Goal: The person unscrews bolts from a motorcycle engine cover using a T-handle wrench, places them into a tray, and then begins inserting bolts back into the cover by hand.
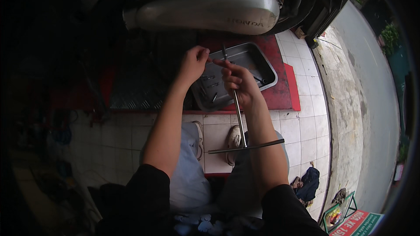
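Note:
My right hand (240, 81) is closed around the shaft of a T-handle wrench (239, 118). The wrench's crossbar lies over my right forearm, and its far tip points up past my fingers, above the tray. My left hand (194, 66) is pinched closed just left of the right fingertips; what it holds, if anything, is too small to make out. Beneath both hands sits a grey metal tray (270, 71) with rounded corners. Several small bolts (214, 97) lie on its left side, and a dark short piece (263, 80) rests at its right.
The tray stands on a red platform (286, 87) with a dark ridged metal plate (140, 98) to its left. A silver motorbike engine cover (210, 12) hangs just beyond. Pale floor tiles (302, 126) run around the platform, with dark cloth (308, 183) lying at right.

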`<state>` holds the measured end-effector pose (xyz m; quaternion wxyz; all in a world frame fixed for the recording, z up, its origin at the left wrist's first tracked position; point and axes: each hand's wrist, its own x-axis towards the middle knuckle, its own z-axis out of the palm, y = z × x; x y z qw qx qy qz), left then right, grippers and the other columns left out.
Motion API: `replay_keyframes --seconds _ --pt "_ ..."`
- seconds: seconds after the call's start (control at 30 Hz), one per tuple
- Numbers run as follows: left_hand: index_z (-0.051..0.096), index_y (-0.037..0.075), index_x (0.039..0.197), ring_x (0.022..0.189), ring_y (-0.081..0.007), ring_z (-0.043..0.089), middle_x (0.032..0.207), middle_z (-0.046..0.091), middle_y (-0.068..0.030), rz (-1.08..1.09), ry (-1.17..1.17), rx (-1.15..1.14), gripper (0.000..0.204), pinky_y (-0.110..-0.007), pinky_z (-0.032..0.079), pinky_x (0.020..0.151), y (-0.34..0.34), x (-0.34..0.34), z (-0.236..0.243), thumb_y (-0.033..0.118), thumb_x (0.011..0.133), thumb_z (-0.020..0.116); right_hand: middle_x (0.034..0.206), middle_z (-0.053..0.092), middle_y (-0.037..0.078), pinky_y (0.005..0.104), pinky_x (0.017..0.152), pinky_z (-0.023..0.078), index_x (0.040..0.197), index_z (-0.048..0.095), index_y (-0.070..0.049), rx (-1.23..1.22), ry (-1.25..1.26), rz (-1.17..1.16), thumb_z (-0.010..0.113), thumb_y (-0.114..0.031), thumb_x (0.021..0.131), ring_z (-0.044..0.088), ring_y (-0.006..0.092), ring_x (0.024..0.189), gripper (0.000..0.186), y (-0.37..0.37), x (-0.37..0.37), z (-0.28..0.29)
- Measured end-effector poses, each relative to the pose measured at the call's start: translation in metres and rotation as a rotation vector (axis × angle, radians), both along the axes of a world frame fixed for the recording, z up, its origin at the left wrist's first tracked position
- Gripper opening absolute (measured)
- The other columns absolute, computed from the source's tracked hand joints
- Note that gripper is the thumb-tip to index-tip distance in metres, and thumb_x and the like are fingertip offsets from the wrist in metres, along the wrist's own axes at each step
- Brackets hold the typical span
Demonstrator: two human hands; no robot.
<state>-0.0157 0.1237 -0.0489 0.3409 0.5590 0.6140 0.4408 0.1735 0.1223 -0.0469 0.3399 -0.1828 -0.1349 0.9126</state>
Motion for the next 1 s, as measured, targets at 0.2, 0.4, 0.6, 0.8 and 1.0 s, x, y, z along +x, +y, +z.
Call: replay_keyframes --seconds 0.2,0.4,0.6,0.8,1.0 --pt "0.05 0.004 0.131 0.082 -0.0142 0.067 0.113 0.068 -0.0078 0.106 -0.646 0.09 0.046 -0.024 0.047 0.06 -0.002 0.016 0.02 0.029 0.095 0.063 0.071 0.053 -0.001 0.0166 0.037 0.022 0.126 0.049 0.003 -0.004 -0.028 -0.015 0.048 -0.018 0.101 0.033 -0.0007 0.044 0.033 0.0 0.001 -0.003" --pt "0.044 0.002 0.138 0.075 -0.0144 0.067 0.11 0.069 -0.0109 0.143 -0.356 0.236 0.05 -0.025 0.049 0.063 0.005 0.014 0.006 0.019 0.094 0.062 0.071 0.053 -0.001 0.0166 0.037 0.023 0.126 0.049 0.003 0.018 -0.048 -0.008 0.048 -0.018 0.101 0.033 -0.0008 0.044 0.032 -0.001 -0.002 -0.001" --pt "0.044 0.0 0.139 0.065 -0.0123 0.065 0.095 0.072 -0.0124 0.158 -0.158 0.249 0.047 -0.026 0.05 0.062 0.006 0.011 0.003 0.008 0.094 0.056 0.07 0.053 -0.002 0.0164 0.037 0.023 0.126 0.049 0.003 0.041 -0.066 -0.004 0.048 -0.018 0.101 0.033 -0.001 0.044 0.033 -0.001 -0.001 -0.002" --pt "0.043 -0.001 0.139 0.059 -0.01 0.061 0.093 0.072 -0.0125 0.137 -0.247 0.189 0.049 -0.024 0.048 0.057 0.001 0.011 0.012 0.007 0.093 0.055 0.07 0.053 -0.002 0.0165 0.038 0.023 0.127 0.049 0.003 0.048 -0.082 -0.003 0.047 -0.018 0.102 0.032 -0.0009 0.044 0.033 -0.002 -0.004 -0.002" --pt "0.038 0.003 0.145 0.058 -0.0071 0.055 0.097 0.07 -0.0095 -0.025 -0.6 0.123 0.055 -0.022 0.045 0.055 -0.003 0.001 0.021 0.012 0.093 0.053 0.071 0.053 -0.002 0.0164 0.038 0.023 0.127 0.048 0.004 0.07 -0.089 0.0 0.046 -0.017 0.102 0.033 -0.0008 0.044 0.033 -0.002 -0.005 -0.003"
